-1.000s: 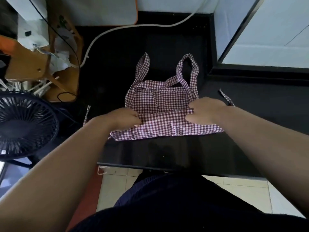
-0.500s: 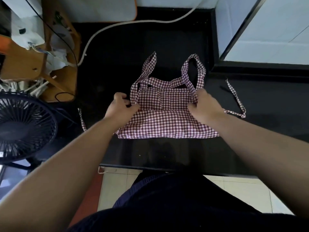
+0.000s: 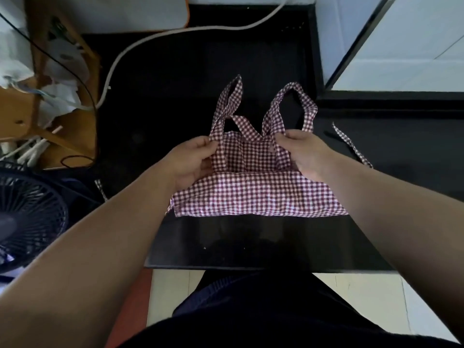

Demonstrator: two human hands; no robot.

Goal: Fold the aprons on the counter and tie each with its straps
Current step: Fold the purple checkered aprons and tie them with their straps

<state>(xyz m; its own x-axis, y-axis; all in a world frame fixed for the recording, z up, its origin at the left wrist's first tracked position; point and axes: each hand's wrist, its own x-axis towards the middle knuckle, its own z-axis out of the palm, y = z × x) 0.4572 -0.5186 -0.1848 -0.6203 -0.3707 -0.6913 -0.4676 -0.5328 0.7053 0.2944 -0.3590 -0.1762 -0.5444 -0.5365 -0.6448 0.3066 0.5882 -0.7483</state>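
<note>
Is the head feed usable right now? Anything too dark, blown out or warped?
Head view: the glossy black counter is underexposed, with far detail lost; the white panel at upper right is overexposed; the red-and-white gingham apron, left hand and right hand are sharp; wide-angle distortion stretches the forearms.

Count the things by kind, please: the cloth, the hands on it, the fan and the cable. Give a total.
Maroon-and-white checked cloth apron: 1
Bare hands pinching its top edge: 2 (left hand, right hand)
Black round wire-grille fan: 1
Thick white cable: 1
Total: 5
</note>
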